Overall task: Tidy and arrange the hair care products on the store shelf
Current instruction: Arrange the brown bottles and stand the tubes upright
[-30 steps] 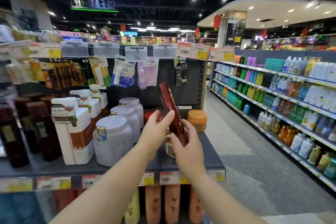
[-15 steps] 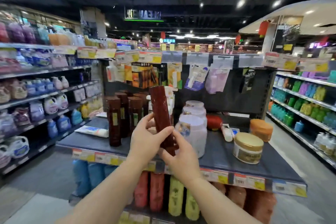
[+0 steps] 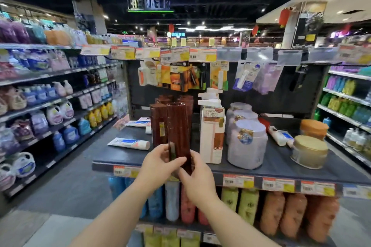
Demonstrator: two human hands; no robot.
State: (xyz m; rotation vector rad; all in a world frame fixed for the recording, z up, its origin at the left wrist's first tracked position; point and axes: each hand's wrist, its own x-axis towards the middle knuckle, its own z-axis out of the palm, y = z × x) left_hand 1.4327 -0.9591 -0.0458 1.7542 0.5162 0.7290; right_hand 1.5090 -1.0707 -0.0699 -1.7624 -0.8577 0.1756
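Note:
A tall dark red-brown bottle [image 3: 178, 126] stands upright over the front of the dark end shelf [image 3: 281, 166]. My left hand [image 3: 158, 164] and my right hand [image 3: 197, 178] both grip its lower end. Just behind it stands a group of matching brown bottles [image 3: 158, 124]. To the right are white pump bottles [image 3: 211, 132], white lidded jars [image 3: 247, 142] and a gold-lidded jar [image 3: 309, 151]. A white tube [image 3: 129, 143] lies flat on the shelf's left side.
An orange-lidded jar [image 3: 314, 128] and more white tubes [image 3: 280, 136] sit at the right rear. Hanging packets [image 3: 176, 76] fill the back panel. Coloured bottles [image 3: 249, 206] line the lower shelf. Aisles of detergent shelving [image 3: 50, 106] run left, more shelves [image 3: 345, 102] right.
The view has swung left and closer to the shelf. The bottle in my hands went from tilted to upright and moved in front of the brown bottle group.

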